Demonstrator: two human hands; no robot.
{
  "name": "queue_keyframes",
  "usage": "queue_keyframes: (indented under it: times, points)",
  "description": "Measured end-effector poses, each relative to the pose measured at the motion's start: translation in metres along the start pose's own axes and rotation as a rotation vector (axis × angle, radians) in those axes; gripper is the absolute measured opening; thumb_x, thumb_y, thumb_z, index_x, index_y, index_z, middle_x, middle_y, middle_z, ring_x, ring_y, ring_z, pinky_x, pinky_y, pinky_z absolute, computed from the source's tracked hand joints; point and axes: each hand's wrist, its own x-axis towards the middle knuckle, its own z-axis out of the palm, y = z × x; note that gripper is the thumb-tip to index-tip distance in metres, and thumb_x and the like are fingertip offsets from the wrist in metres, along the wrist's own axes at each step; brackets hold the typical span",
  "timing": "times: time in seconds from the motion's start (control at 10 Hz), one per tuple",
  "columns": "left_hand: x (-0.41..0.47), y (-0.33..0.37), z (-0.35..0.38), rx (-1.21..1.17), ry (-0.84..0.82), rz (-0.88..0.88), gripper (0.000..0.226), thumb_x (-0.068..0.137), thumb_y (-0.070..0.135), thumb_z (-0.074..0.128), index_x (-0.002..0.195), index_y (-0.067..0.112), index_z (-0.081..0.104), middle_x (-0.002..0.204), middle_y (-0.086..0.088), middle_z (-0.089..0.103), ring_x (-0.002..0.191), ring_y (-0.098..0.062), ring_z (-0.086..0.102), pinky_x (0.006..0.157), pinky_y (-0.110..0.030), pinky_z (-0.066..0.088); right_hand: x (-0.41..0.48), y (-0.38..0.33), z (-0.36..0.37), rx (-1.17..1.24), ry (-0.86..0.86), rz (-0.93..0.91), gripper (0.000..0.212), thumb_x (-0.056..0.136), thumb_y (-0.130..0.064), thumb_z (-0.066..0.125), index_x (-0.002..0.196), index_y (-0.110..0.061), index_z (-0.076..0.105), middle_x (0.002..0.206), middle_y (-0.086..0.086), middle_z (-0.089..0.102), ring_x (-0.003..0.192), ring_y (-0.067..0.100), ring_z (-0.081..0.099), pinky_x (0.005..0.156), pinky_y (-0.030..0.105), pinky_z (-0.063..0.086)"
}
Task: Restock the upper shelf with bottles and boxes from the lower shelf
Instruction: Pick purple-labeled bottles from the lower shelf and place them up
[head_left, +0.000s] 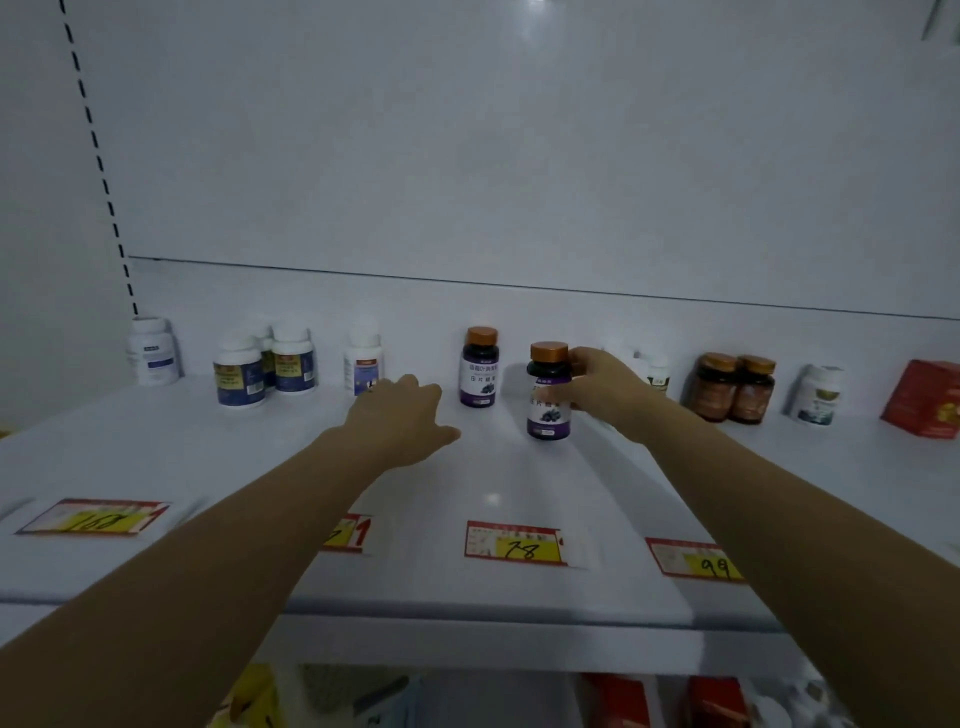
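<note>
The right grip (597, 384) is closed around the purple-labelled bottle (549, 400), fingers wrapped on its shoulder just under the orange cap, at the centre of the frame over the upper shelf (493, 499). The bottle stands about upright, and whether its base touches the shelf cannot be told. The left grip (402, 421) is open and holds nothing, fingers spread low over the shelf left of centre, near the white bottle (363, 364). The step in hand looks like setting this bottle down beside its twin bottle (480, 369), which stands just to its left and a little further back. To do it well, the bottle should be lowered straight until the base sits flat, then slid back level with the twin, label to the front, in line with the price tag marked 78 (514, 543). Because the hold is high on the bottle, a sideways push could tip it, so the fingers should let go only once it rests firmly and then draw straight back. The withdrawing wrist needs care with the small white bottle hidden partly behind it, and the amber bottles (735, 387) further right stand well apart. The free left grip could steady the twin. More stock, red boxes (717, 701) among it, shows on the lower shelf at the bottom edge.
</note>
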Motion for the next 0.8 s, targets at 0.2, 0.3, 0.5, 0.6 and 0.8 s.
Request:
queue_keyframes:
  times: [0.2,0.3,0.5,0.6,0.8]
  points:
    - [0.016,-0.004,0.000,-0.007,-0.006,0.018,0.062,0.088,0.057,0.045,0.135,0.017,0.040,0.135,-0.011,0.044,0.119,-0.030,0.047,0.095,-0.040,0.045,0.031,0.001,0.014,0.005,-0.021,0.019,0.042,0.077,-0.008,0.073,0.115,-0.014,0.055,0.114,0.008,0.062,0.108,0.028,0.059,0.096,0.047,0.049]
    - [0.025,-0.003,0.003,-0.012,-0.003,0.018,0.061,0.088,0.056,0.046,0.134,0.016,0.042,0.134,-0.011,0.045,0.117,-0.030,0.048,0.094,-0.040,0.045,0.046,0.005,0.019,0.003,-0.025,0.039,0.045,0.078,-0.007,0.072,0.120,-0.012,0.054,0.118,0.010,0.061,0.109,0.029,0.058,0.095,0.047,0.050]
    - [0.038,-0.002,0.008,-0.010,-0.026,0.010,0.062,0.088,0.056,0.046,0.135,0.017,0.041,0.135,-0.011,0.043,0.118,-0.030,0.047,0.095,-0.042,0.046,0.071,0.016,0.022,0.043,-0.014,0.052,0.049,0.078,-0.003,0.072,0.123,-0.008,0.051,0.123,0.012,0.059,0.111,0.031,0.058,0.096,0.048,0.049]
    - [0.040,-0.003,0.009,-0.014,-0.032,0.014,0.062,0.088,0.055,0.046,0.136,0.017,0.040,0.135,-0.011,0.043,0.119,-0.029,0.046,0.095,-0.041,0.045,0.078,0.018,0.025,0.074,-0.017,0.040,0.055,0.077,0.001,0.071,0.127,-0.007,0.049,0.128,0.013,0.057,0.115,0.031,0.056,0.098,0.049,0.047]
    - [0.043,-0.003,0.009,-0.005,-0.040,0.016,0.061,0.089,0.055,0.047,0.136,0.017,0.040,0.135,-0.011,0.043,0.118,-0.030,0.046,0.094,-0.040,0.045,0.087,0.022,0.028,0.067,-0.010,0.023,0.059,0.077,0.000,0.071,0.130,-0.009,0.048,0.127,0.012,0.056,0.115,0.031,0.056,0.099,0.049,0.047]
